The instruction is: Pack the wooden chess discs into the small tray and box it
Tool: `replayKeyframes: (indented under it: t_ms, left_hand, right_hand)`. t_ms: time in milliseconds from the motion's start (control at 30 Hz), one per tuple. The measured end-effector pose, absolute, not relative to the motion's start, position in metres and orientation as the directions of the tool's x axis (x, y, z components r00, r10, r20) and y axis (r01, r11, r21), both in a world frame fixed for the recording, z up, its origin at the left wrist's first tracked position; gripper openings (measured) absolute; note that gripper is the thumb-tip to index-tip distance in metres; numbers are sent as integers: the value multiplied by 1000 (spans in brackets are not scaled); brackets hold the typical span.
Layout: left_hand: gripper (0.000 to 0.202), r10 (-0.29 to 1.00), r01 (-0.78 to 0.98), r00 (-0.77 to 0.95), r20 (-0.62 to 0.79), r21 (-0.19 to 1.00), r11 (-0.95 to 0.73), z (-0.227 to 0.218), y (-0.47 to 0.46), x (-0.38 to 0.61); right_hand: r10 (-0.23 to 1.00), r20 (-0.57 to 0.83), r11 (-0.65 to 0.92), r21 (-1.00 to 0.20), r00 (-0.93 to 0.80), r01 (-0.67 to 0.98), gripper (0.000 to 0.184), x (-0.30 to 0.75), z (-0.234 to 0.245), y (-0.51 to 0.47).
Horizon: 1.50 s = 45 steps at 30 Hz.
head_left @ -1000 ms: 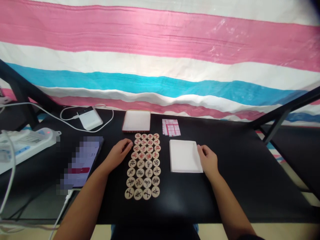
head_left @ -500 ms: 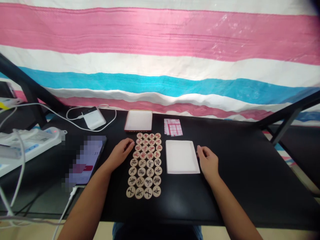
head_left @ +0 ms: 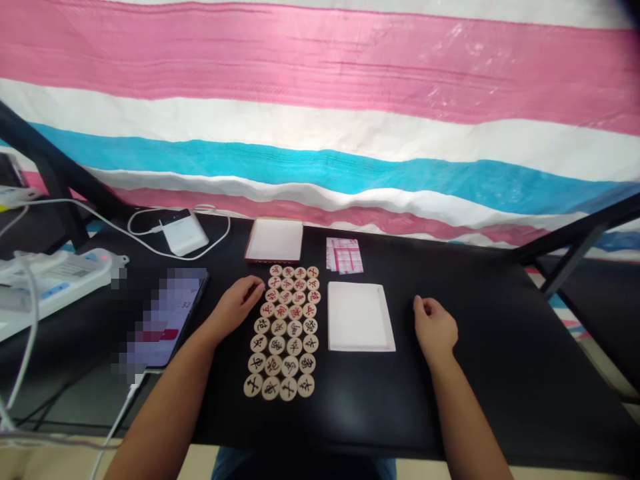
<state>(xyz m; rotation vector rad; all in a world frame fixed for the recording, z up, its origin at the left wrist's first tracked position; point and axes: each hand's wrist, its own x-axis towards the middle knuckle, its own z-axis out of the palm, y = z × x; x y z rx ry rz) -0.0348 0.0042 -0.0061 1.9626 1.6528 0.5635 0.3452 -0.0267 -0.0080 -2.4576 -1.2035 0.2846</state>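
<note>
Round wooden xiangqi pieces (head_left: 285,327) with red and black characters lie in tight rows on the black table (head_left: 480,400). My left hand (head_left: 235,307) rests on the table, its fingertips beside the pieces' left side and holding nothing. To the right of the pieces lies a white rectangular tray (head_left: 359,317). My right hand (head_left: 435,327) rests loosely curled on the table, a little right of that tray, not touching it and holding nothing.
A white tray with a red rim (head_left: 274,240) and a small stack of red-printed paper cards (head_left: 344,255) lie beyond the pieces. On the left are a pixelated phone (head_left: 163,319), a white power bank (head_left: 184,232) and a power strip (head_left: 55,277) with cables.
The white tray has shifted left, closer to the pieces, and sits squarer. My right hand has let go of its edge and moved right. The view has shifted slightly.
</note>
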Motion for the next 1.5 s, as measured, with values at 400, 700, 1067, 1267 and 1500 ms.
replayKeyframes:
  t_ms: [400, 700, 1067, 1267, 1500]
  left_hand:
    - [32, 985, 785, 173, -3, 605, -136, -7, 5, -35]
    - [31, 984, 764, 177, -13, 632, -129, -5, 7, -35]
    - [30, 972, 734, 232, -32, 662, -153, -6, 12, -39]
    - [29, 969, 725, 246, -13, 666, -175, -6, 11, -39]
    - [28, 963, 703, 268, 36, 675, -221, -9, 12, -40]
  right_hand:
    - [811, -8, -520, -466, 585, 716, 34, 348, -9, -28]
    - [809, -14, -529, -455, 588, 716, 34, 349, -11, -27]
    - [849, 152, -250, -728, 506, 639, 36, 312, 15, -19]
    - [976, 213, 166, -602, -42, 781, 10, 217, 46, 16]
    - [992, -4, 118, -279, -124, 953, 20, 157, 37, 47]
